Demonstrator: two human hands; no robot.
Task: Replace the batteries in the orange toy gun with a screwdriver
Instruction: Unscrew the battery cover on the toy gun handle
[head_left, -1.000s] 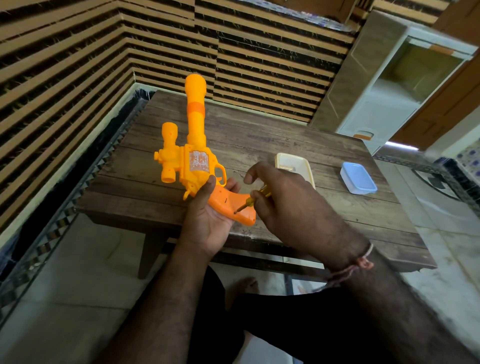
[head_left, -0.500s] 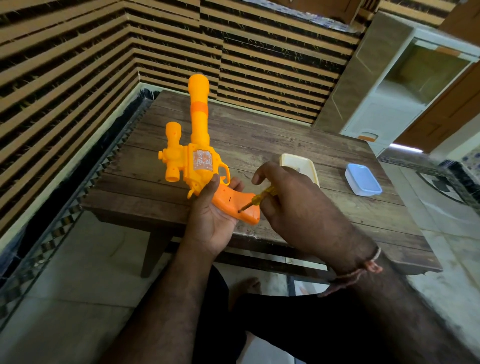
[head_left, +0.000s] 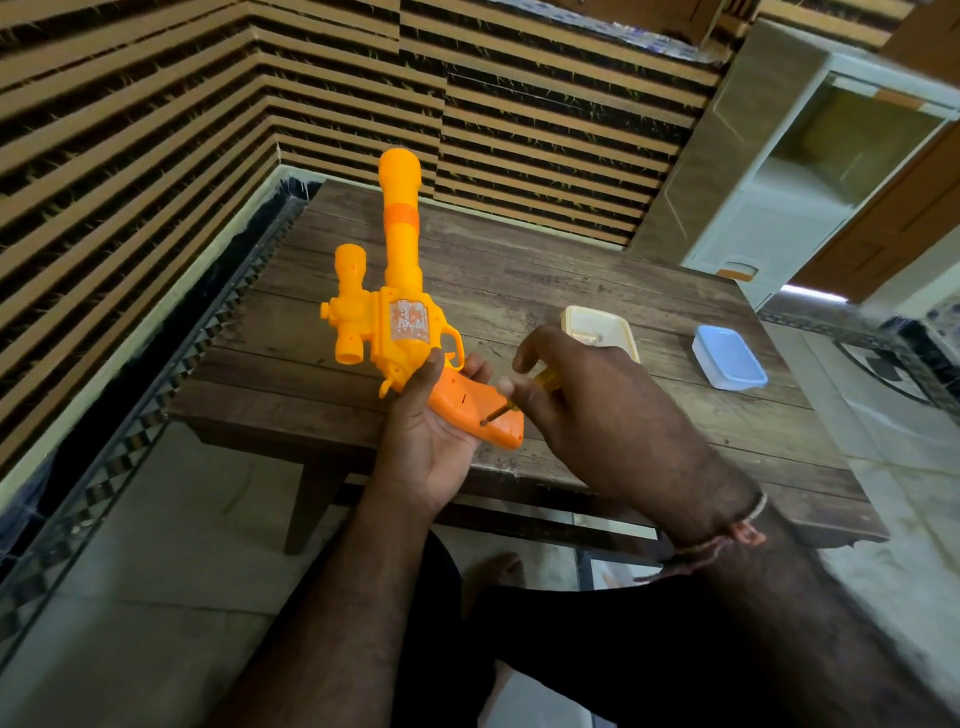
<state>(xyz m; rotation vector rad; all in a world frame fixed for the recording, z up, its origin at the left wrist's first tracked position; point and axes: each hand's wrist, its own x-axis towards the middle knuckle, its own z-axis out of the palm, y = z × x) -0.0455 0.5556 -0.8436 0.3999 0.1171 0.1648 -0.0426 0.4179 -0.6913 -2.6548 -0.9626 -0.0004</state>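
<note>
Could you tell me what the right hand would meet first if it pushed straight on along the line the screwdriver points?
The right hand drives the screwdriver down and left; its tip already appears to sit on the toy gun's grip. Behind the grip lies the left hand, though depth is hard to judge.

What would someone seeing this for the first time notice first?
The bright orange toy gun stands out, held barrel-up over the near edge of the wooden table by the left hand, which wraps its grip. Next, the right hand holds a small screwdriver with its tip on the side of that grip. Behind lie a cream tray and, further right, a blue lidded box.
</note>
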